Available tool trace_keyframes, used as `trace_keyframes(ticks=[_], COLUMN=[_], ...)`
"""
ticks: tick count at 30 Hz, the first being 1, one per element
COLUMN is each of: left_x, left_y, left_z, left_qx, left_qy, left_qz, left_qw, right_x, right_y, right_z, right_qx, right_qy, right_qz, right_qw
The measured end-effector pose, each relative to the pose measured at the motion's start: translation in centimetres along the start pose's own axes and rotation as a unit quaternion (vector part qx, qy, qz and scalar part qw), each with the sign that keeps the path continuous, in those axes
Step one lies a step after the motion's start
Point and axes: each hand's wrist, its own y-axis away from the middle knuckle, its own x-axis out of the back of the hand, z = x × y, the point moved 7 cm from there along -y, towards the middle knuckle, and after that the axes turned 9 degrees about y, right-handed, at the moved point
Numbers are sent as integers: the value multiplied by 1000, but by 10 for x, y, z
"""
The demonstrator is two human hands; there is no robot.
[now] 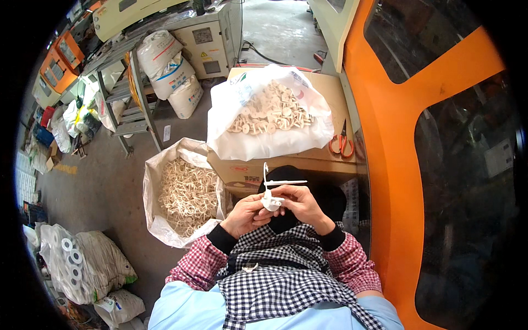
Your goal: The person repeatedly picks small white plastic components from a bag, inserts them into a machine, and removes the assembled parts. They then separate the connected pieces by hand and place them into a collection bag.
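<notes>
The work looks like parting small moulded pieces from their runners, and this one seems unfinished: the white plastic piece [271, 202] sits between the fingertips with slim rods sticking out from it. The left hand [245, 216] is curled, thumb and fingers pinching its near side; the right hand [301, 205] is part-closed, gripping it from the right. Beyond the hands, a crinkled white bag [247, 147] on a cardboard box [225, 165] holds many cream disc-headed pieces [278, 110] with stubby stems, probably done. Left of the left hand, a woven-looking sack [153, 192] brims with tangled, wiry strands [188, 195], likely waste. Orange-handled scissors [342, 138] lie beyond the right hand, unused. How many pieces remain, I cannot tell
</notes>
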Motion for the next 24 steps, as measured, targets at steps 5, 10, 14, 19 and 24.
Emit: trace_keyframes(ticks=[5, 10, 14, 19, 24], left_x=[4, 3, 1, -2, 1], left_y=[0, -8, -10, -10, -17], left_z=[-5, -10, -11, -16, -15], left_qx=[14, -11, 6, 57, 18], left_qy=[64, 107, 106, 80, 77], left_qz=[33, 22, 15, -26, 8], left_qw=[997, 994, 994, 995, 997], right_x=[-9, -12, -9, -10, -7], right_y=[13, 26, 30, 32, 31], right_z=[-50, -43, -38, -40, -46], right_qx=[202, 297, 354, 373, 371], right_qy=[339, 443, 524, 512, 597], right_qz=[28, 97, 127, 147, 173], right_qw=[918, 840, 764, 760, 690])
